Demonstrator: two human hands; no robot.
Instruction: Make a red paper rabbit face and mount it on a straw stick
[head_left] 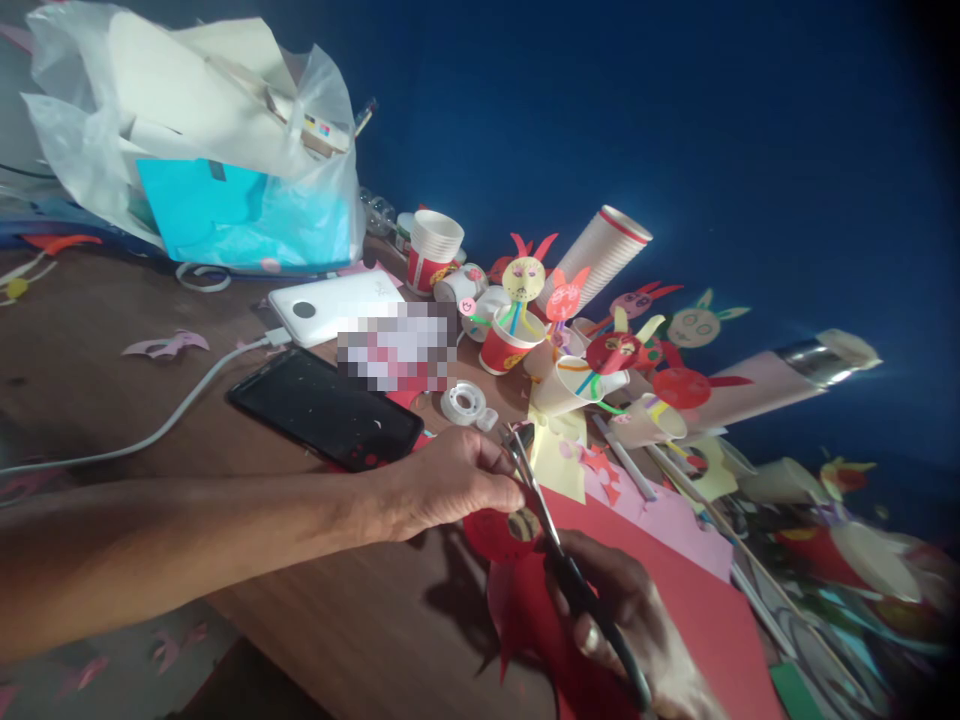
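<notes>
My right hand is wrapped around the dark handles of a pair of scissors, whose metal blades point up and away. Thumb and fingers of my left hand are pinched together right beside the blades; whatever sits between the fingertips is too small or hidden to make out. Just below those fingertips is a rounded red paper piece with a pale and dark round spot. A large red paper sheet lies under the scissors and my right hand.
Paper-cup figures with decorated heads stand at the back beside stacked paper cups. A tape roll, a black phone and a white power bank with cable lie leftward. A stuffed plastic bag stands back left.
</notes>
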